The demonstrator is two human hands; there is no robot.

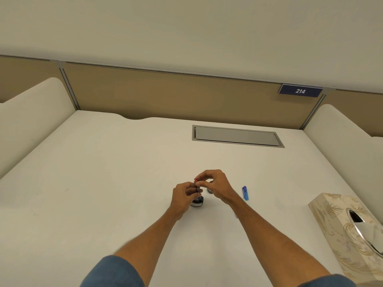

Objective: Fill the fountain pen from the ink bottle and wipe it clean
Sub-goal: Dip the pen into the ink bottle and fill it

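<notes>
Worktop (pixel 103 183): a pale desk surface walled by low partitions at the left, right and far edges; the hands work near its middle, somewhat toward the near edge.

Ink bottle (pixel 198 202): small, dark, standing upright on the worktop right under the two hands; its mouth is hidden by the fingers and the pen.

Fountain pen (pixel 197 188): held upright above the ink bottle, lower end down at the bottle's mouth; a small red tip shows at its top. How deep it sits in the ink cannot be told.

Left hand (pixel 185 195): curled closed around the lower part of the fountain pen, touching the left side of the ink bottle's top.

Right hand (pixel 213 183): above and right of the bottle, thumb and forefinger pinched on the pen's upper end, remaining fingers bent loosely.

Bottle cap (pixel 209 190): a small dark round piece on the worktop just behind the right hand, mostly hidden by it.

Blue pen part (pixel 245 193): a short blue piece lying flat on the worktop to the right of the right hand, apart from it.

Tissue box (pixel 339 228): patterned beige, at the right edge toward the near right corner, well apart from the hands, a tissue showing in its oval opening.

Metal hatch (pixel 236 135): a closed rectangular plate set in the worktop near the far edge.

Number plate (pixel 300 91): dark blue, reading 214, on the far partition.
</notes>
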